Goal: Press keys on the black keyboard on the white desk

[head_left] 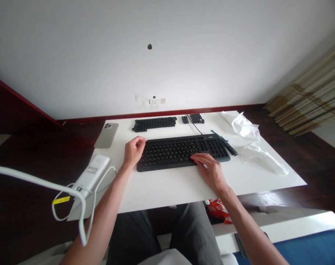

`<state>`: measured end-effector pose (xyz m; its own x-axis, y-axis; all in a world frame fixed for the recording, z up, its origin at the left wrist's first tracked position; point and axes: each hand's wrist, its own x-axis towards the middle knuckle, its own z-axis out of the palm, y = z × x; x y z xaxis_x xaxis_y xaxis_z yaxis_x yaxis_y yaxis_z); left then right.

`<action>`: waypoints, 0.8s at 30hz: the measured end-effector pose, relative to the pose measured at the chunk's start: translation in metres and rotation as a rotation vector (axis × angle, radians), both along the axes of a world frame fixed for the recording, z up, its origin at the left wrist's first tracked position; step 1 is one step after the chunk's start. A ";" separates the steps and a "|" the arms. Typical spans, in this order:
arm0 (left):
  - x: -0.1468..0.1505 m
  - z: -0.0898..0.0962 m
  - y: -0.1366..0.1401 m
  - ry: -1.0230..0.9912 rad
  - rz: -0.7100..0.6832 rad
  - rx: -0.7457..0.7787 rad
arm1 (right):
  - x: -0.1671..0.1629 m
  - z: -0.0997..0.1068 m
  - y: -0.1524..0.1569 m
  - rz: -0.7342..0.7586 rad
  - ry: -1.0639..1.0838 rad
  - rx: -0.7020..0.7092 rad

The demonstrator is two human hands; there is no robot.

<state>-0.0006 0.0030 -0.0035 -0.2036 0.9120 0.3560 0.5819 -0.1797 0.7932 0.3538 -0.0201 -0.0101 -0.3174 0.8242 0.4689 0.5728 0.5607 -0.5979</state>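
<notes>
Keyboard (173,151) lies between near and far edges of the surface (161,189), left hand (134,151) curled at its left end, right hand (210,169), fingers together, at its near side; cannot tell whether either grips it.

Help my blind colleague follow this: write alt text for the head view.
A person's left hand is at the left end of a black keyboard, the right hand at its front edge; black keycaps lie behind it on a white table.
</notes>
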 end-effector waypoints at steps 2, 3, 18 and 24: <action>0.000 0.000 0.000 -0.003 0.000 -0.002 | 0.000 0.000 0.000 0.004 0.001 -0.008; 0.000 0.000 0.000 -0.004 0.001 -0.004 | 0.001 0.000 0.000 0.003 0.004 -0.018; 0.000 -0.001 0.001 -0.018 -0.007 0.001 | 0.001 0.003 0.004 -0.089 0.033 -0.088; 0.000 0.000 0.001 -0.019 -0.002 -0.008 | 0.001 0.003 0.004 -0.053 0.015 -0.084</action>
